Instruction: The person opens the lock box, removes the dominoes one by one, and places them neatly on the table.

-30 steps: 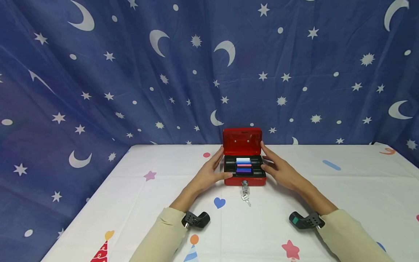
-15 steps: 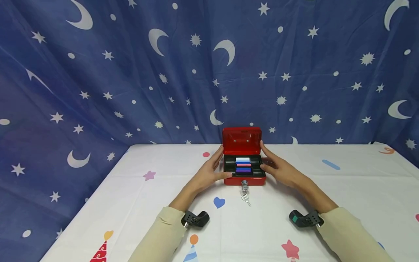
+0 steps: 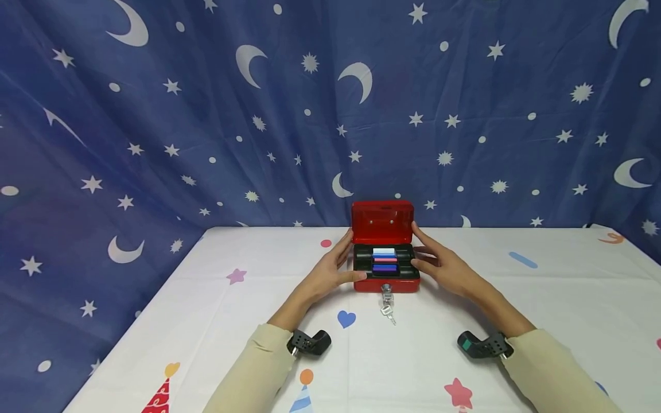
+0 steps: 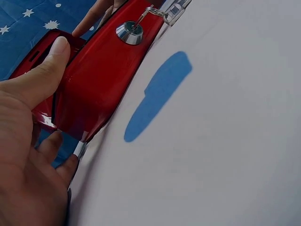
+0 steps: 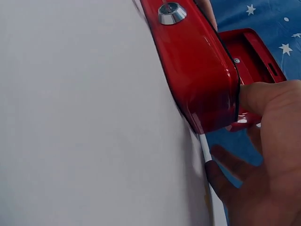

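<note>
A red metal cash box (image 3: 408, 286) stands on the white cloth with its lid (image 3: 383, 223) raised at the back. Its black tray (image 3: 364, 259) bears several small flat strips (image 3: 384, 260) in white, blue, pink and purple; what they are is too small to tell. A key sits in the front lock (image 4: 129, 33), and a second key (image 3: 388, 313) hangs below on a ring. My left hand (image 3: 324, 275) lies along the left side, thumb on the tray's front-left rim, fingers extended toward the lid. At the right side, my right hand (image 3: 448, 268) touches with thumb and spread fingers.
The printed white tablecloth (image 3: 206, 321) covers the table, with its back edge just behind the box. A blue curtain (image 3: 289, 137) with moons and stars hangs behind. Black camera bands (image 3: 310, 343) sit on both wrists.
</note>
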`<state>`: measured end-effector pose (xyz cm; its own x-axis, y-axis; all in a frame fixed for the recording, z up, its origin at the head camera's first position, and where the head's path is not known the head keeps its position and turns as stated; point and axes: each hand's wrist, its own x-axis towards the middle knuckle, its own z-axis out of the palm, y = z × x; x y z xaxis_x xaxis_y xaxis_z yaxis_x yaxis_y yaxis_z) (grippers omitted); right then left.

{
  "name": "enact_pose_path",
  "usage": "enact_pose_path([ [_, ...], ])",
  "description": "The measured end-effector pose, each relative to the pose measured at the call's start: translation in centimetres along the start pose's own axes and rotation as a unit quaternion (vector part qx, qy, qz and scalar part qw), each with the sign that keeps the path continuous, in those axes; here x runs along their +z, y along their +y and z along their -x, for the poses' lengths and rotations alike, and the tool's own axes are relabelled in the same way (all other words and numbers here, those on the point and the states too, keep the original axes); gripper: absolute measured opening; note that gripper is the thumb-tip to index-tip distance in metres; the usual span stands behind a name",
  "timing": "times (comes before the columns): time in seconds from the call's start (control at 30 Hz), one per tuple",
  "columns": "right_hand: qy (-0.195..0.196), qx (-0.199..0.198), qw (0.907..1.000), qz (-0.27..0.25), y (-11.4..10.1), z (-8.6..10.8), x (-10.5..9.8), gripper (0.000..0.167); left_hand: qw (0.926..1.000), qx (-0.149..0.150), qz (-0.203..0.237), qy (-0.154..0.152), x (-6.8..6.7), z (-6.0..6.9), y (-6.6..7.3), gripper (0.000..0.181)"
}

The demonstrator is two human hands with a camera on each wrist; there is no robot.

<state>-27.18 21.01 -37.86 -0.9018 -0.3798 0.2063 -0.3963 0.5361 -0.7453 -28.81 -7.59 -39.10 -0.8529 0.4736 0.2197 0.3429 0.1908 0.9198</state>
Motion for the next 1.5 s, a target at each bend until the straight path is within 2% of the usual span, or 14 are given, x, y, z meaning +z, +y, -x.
enact_pose_path([
  [0.1,0.029,-0.036,0.9985,0.03,0.0,-0.2,0.1,0.076,1.0,0.006,0.002,0.001,0.0,-0.1,-0.1,0.099],
  [0.2,0.077,-0.068,0.9918,0.075,-0.4,-0.3,0.1,0.068,1.0,0.009,0.0,0.004,0.0,-0.1,-0.2,0.098],
  [0.33,0.17,-0.078,0.9763,0.109,-1.6,-0.4,0.5,0.039,1.0,0.005,0.003,0.001,0.0,-0.1,-0.3,0.098],
  [0.4,0.19,-0.079,0.9723,0.111,-2.3,-0.5,0.7,0.025,1.0,0.005,0.005,0.0,0.0,-0.1,-0.3,0.097],
  [0.5,0.169,-0.086,0.9757,0.11,-3.1,-0.9,1.2,0.017,0.9999,0.007,0.009,-0.001,0.1,0.0,-0.4,0.096],
  [0.6,0.12,-0.086,0.9825,0.115,-3.4,-1.4,2.0,0.019,1.0,0.001,0.008,0.002,0.2,0.1,-0.4,0.096],
  [0.7,0.091,-0.073,0.9855,0.123,-3.2,-1.9,2.6,0.021,0.9999,-0.011,0.001,0.0,0.3,0.3,-0.4,0.096],
  [0.8,0.091,-0.068,0.9849,0.13,-2.9,-2.1,2.8,0.021,0.9999,-0.014,-0.005,0.001,0.3,0.2,-0.4,0.096],
  [1.0,0.098,-0.086,0.9829,0.13,-2.7,-2.4,2.9,0.021,0.9998,-0.009,-0.016,0.006,0.1,0.1,-0.2,0.096],
  [1.27,0.092,-0.088,0.9817,0.142,-2.6,-2.3,2.9,0.021,0.9998,-0.018,-0.008,0.004,0.1,-0.1,-0.1,0.096],
  [1.3,0.092,-0.09,0.9813,0.143,-2.6,-2.3,2.9,0.022,0.9998,-0.02,-0.005,0.0,0.1,0.0,0.2,0.096],
  [1.5,0.089,-0.095,0.9795,0.154,-2.5,-2.5,3.2,0.022,0.9999,-0.014,0.008,-0.004,0.1,0.2,0.3,0.093],
])
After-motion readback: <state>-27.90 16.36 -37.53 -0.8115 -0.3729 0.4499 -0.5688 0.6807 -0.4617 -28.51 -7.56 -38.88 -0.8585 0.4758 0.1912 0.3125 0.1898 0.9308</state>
